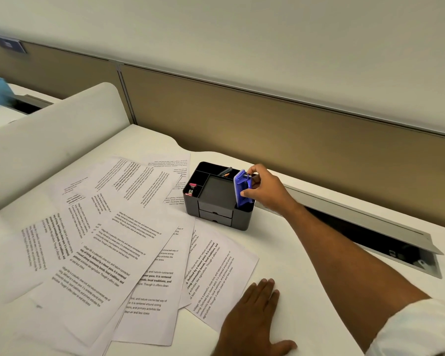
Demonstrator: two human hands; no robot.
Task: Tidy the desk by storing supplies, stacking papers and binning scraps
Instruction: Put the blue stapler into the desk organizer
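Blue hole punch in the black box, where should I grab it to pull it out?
The blue hole punch stands on end in the right compartment of the organizer, only its top showing. Best pinch that upper half from above and the right, as the right hand does.

From my remote seat I see a white desk backed by a tan partition panel under a pale, evenly lit wall, a curved white divider on its left and an open cable trough along its rear edge.
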